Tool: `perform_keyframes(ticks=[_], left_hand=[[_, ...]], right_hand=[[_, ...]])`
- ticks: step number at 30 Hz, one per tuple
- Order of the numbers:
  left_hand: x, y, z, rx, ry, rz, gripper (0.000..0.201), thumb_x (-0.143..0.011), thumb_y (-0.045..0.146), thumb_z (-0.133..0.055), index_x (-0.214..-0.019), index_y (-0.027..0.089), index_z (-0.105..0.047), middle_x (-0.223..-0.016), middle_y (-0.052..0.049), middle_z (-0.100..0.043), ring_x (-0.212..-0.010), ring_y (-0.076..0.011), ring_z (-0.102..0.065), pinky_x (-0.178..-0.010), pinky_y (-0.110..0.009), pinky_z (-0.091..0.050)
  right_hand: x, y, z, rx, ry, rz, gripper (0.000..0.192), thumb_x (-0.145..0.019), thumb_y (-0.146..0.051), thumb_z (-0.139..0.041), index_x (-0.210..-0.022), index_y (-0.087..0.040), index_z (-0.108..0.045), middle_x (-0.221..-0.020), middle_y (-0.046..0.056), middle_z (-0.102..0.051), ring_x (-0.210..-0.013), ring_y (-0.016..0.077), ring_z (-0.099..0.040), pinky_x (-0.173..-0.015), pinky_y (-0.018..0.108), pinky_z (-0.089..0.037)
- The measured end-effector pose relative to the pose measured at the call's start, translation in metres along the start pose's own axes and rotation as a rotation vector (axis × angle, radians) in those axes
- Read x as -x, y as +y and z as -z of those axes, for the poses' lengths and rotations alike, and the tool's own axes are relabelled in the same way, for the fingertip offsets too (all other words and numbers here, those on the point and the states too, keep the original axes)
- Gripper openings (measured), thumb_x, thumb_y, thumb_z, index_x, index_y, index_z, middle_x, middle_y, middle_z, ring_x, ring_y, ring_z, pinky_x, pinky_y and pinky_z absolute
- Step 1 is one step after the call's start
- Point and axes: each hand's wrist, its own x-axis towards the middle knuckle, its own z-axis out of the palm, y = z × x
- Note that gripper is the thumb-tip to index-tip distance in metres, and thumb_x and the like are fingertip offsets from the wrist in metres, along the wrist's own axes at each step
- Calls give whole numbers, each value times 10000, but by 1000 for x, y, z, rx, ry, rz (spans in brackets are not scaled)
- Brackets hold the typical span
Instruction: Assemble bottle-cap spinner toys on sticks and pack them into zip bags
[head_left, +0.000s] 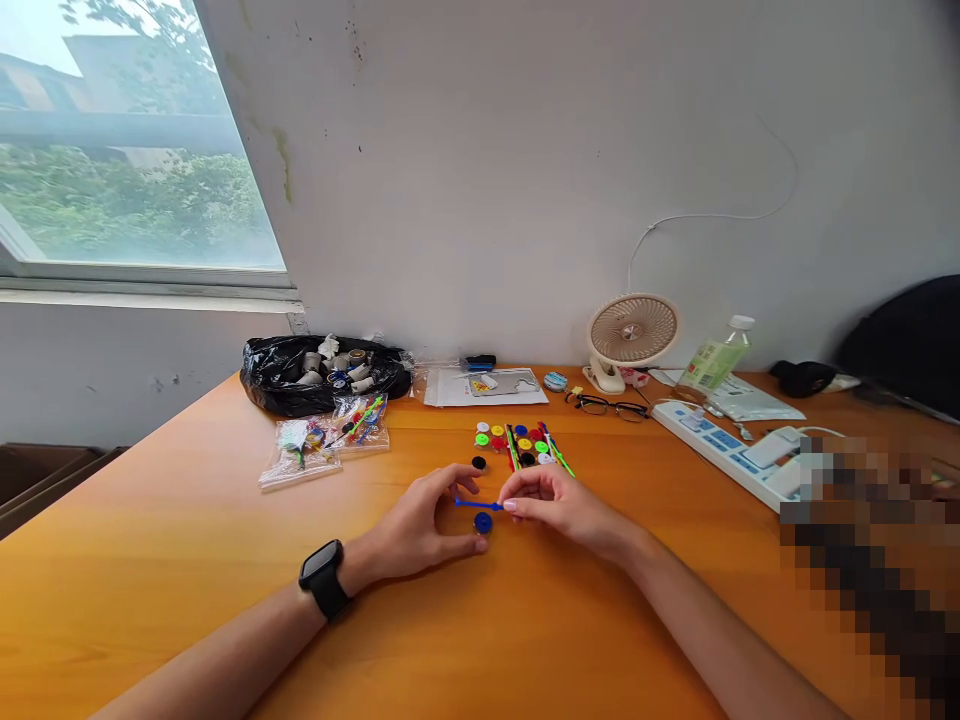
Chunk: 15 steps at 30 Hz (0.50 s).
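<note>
Bare forearms (697,610) of mine come in from the bottom edge, L one w/ a black watch (322,578) at the wrist. R hand (566,505): thumb & index tips pinching the R end of a blue rod (476,504), which runs L, abt level, over the wood tabletop (427,640). L hand (416,520): thumb & fingers spread in a wide curve, fingertips close to the rod's L end; can't tell if they touch it. Blue disc (484,523) sits betw. my L thumb & the rod, on my side of the rod. Black disc (478,463) lies just past my L fingertips.

Beyond R hand: group of colored discs (497,431) (white, yellow, green, red, blue, black), w/ thin colored rods (512,445) lying among them.

Further out, L side: two clear plastic bags (300,465) of small colored parts, then a black plastic bag (259,378), open, w/ roundish bits inside. Back middle: white paper (450,390) w/ a gray sheet on top, round tin (555,381) beside it. R of that: black-framed glasses (596,405), beige clip fan (634,330) near the wall, clear bottle (712,362) w/ green label, white power strip (716,450) w/ plugs in. Window (127,200) upper L, greenery outside.
</note>
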Motion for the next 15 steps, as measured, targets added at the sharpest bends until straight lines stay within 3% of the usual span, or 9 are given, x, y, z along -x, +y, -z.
perform_keyframes(ticks=[4,6,15], left_hand=[[-1,4,-2,-32,-28,-27,306,-898,384,-750,-1155,246,-657,-1079,-32,-722,-943,-187,-673,-823,-296,-542],[-1,5,-3,-92,-27,-13,184,-920,340,-714,-1067,236,-672,-997,-19,-717,-873,-175,-657,-754,-278,-523],[0,10,-1,-196,-43,-113,154,-965,270,-671,-1108,268,-729,-1009,-16,-737,-927,-181,-658,-835,-287,-512]], right_hand=[[-6,8,-11,10,-2,-39,242,-819,-402,-787,-871,-167,-759,-733,1,-664,-695,127,-545,-648,251,-394],[-8,11,-15,22,24,-72,240,-814,-401,-785,-867,-169,-754,-688,-13,-634,-647,118,-511,-594,244,-356],[-13,19,-19,36,90,-104,195,-784,-333,-770,-840,-159,-702,-670,-7,-644,-623,116,-522,-542,230,-322]])
